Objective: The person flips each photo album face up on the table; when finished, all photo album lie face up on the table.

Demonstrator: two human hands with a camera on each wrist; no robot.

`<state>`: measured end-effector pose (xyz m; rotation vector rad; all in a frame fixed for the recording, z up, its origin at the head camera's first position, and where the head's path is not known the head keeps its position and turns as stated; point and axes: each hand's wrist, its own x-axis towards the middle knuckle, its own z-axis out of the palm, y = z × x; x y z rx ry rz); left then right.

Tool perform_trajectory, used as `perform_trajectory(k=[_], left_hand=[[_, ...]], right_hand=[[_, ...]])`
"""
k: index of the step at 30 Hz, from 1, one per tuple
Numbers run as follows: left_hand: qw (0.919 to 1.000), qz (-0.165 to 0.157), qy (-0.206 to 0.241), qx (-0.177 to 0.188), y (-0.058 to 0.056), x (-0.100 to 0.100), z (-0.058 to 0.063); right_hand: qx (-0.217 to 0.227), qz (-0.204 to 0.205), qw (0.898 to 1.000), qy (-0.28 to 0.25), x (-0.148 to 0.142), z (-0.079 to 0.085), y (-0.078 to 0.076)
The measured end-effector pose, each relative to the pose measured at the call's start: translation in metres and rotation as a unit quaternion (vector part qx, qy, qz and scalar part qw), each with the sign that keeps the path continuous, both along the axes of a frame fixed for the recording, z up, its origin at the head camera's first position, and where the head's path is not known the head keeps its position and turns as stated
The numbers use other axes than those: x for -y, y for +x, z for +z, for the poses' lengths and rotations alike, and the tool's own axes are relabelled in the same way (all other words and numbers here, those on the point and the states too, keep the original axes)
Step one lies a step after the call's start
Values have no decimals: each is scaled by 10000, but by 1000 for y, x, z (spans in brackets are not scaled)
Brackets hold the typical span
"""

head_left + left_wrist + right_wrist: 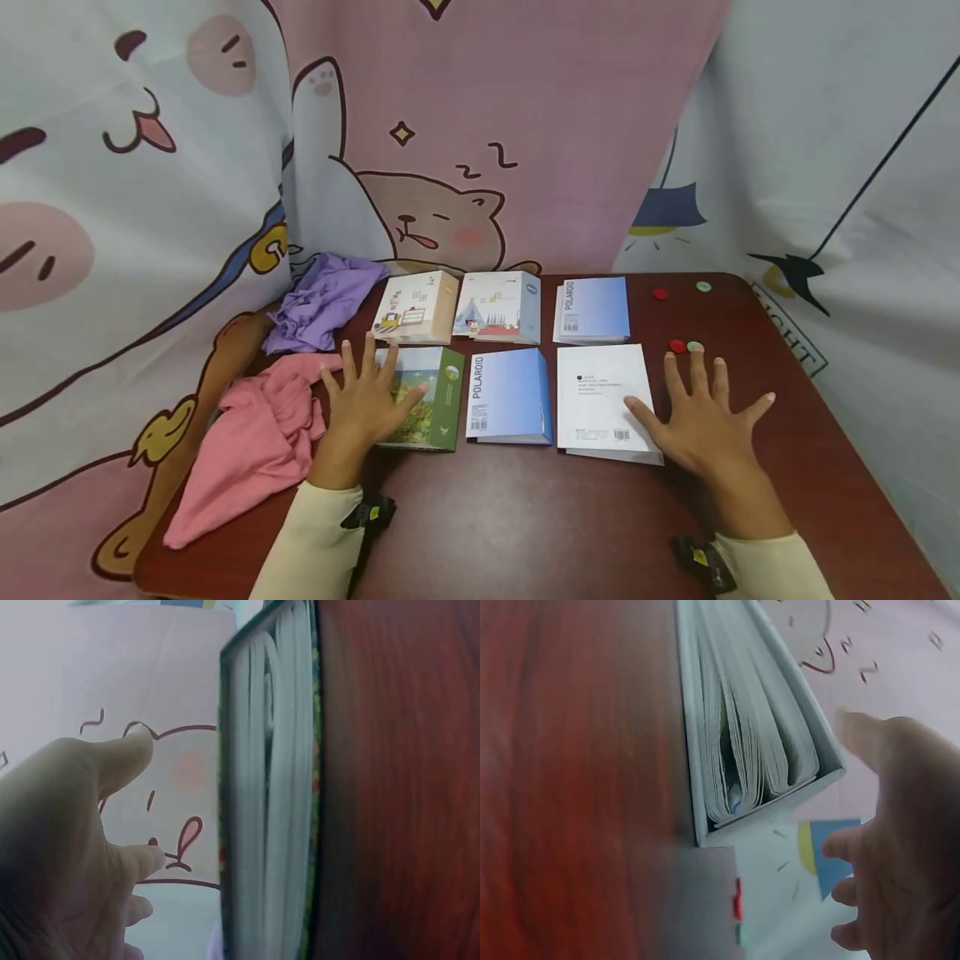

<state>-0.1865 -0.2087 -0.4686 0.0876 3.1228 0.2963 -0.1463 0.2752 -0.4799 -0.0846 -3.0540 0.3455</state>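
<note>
Spread, empty hands hover, left above green book, right near white book.

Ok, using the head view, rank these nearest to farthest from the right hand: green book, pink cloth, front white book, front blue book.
1. Front white book: right end of the front row, by the right hand.
2. Front blue book: middle of that row.
3. Green book: left end, partly behind the left hand.
4. Pink cloth: farthest left.
</note>
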Motion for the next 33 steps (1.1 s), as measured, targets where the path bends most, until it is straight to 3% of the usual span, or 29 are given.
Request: perform_trajectory(k=[6, 15, 22, 29, 33], left_hand=[[9998, -201, -26, -79, 2, -9, 5], [9956, -890, 275, -131, 0, -23, 10], [9923, -1125, 487, -201, 2, -20, 6], [9884, -1366, 608, -268, 2, -14, -1], [9838, -1629, 700, -245, 1, -11, -2]], right_hand=[[-44, 248, 9995, 198, 23, 13, -7], [33, 922, 9956, 155, 73, 39, -31], [210, 1465, 9890, -26, 119, 43, -45], [333, 1749, 9837, -248, 151, 50, -55], [620, 1917, 9784, -460, 165, 50, -63]])
